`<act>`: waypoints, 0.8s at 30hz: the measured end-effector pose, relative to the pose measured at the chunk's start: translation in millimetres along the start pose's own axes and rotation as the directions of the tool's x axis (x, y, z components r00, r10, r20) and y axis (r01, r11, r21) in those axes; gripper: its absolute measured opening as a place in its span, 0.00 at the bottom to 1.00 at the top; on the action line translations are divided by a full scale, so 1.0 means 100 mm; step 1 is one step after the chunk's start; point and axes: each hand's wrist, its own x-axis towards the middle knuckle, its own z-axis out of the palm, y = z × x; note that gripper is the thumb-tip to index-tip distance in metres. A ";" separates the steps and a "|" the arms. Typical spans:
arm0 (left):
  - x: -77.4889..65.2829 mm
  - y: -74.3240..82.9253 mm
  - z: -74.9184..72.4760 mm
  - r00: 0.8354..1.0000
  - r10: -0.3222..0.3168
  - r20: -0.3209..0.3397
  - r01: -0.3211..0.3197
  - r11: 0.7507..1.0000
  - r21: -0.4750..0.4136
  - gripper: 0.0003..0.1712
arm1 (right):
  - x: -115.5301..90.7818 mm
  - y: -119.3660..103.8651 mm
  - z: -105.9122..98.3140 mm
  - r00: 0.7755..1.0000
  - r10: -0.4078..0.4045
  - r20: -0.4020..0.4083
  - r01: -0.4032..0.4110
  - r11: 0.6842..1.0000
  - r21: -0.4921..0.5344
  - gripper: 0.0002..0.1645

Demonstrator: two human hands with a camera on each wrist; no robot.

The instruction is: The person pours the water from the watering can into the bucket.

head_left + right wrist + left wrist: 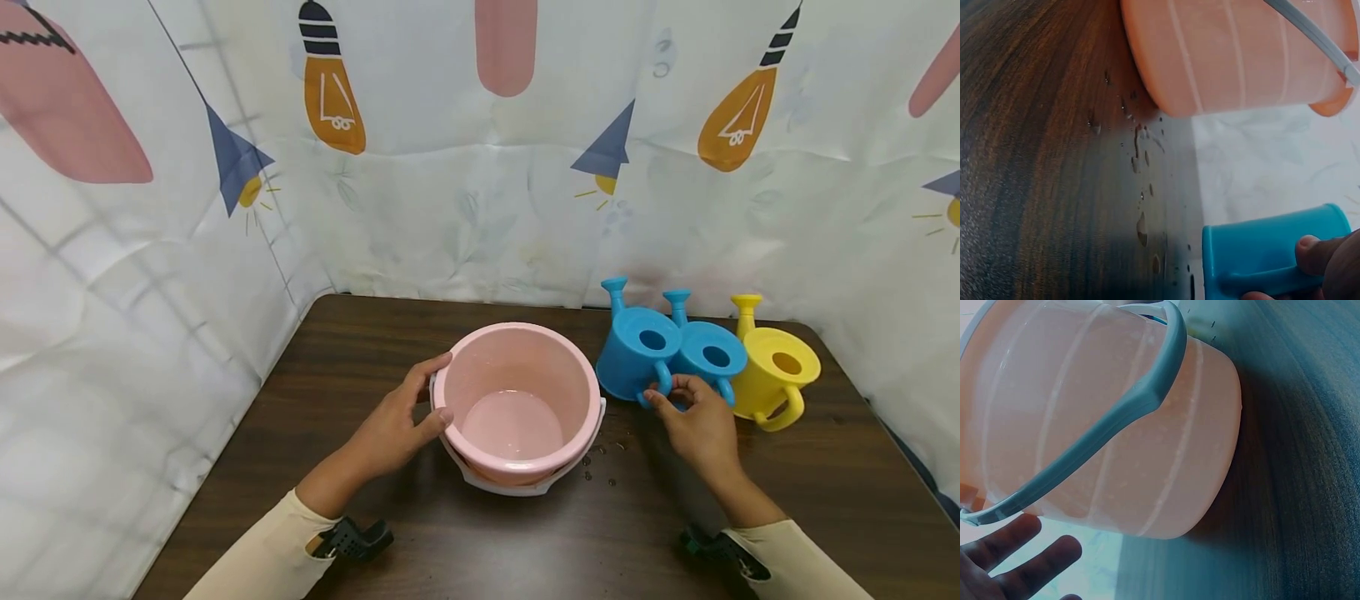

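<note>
- Taking twelve o'clock as straight ahead in the head view, we have the pink bucket (525, 467) at the middle, upright on the dark table (360, 333).
- Our left hand (397, 417) is spread wide at the bucket's nine o'clock side, thumb at the rim, other fingers toward ten o'clock.
- Our right hand (701, 421) is drawn narrow: thumb and fingers pinch the handle (662, 379) of the nearest blue watering can (630, 358).
- That can stands upright, between ten and eleven o'clock from our right hand; its spout-to-handle line runs from eleven to five.
- The relation that counts, we judge: the bucket lies toward nine o'clock of our right hand, just beside the pinched can, which is far nearer our right hand than our left.
- Beyond it, toward three o'clock, we see a second blue can (708, 354), then a yellow can (780, 362).
</note>
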 end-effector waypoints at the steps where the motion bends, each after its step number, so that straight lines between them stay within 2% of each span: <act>1: 0.00 0.00 0.00 1.000 0.002 -0.001 -0.002 1.000 0.004 0.41 | 0.00 0.00 0.01 1.000 -0.003 0.000 0.003 1.000 0.000 0.21; 6: 0.00 0.00 0.00 1.000 0.001 -0.001 -0.001 1.000 0.004 0.40 | 0.00 0.03 0.05 1.000 -0.015 0.006 0.015 1.000 -0.003 0.21; 14: -0.05 0.01 0.01 1.000 -0.007 -0.001 0.007 1.000 -0.001 0.40 | -0.06 0.03 0.12 0.999 0.033 0.036 -0.033 0.999 -0.008 0.22; 24: -0.03 0.01 0.01 1.000 -0.009 0.001 0.009 1.000 -0.006 0.40 | -0.08 0.07 0.19 0.999 0.031 0.008 -0.031 0.999 -0.011 0.21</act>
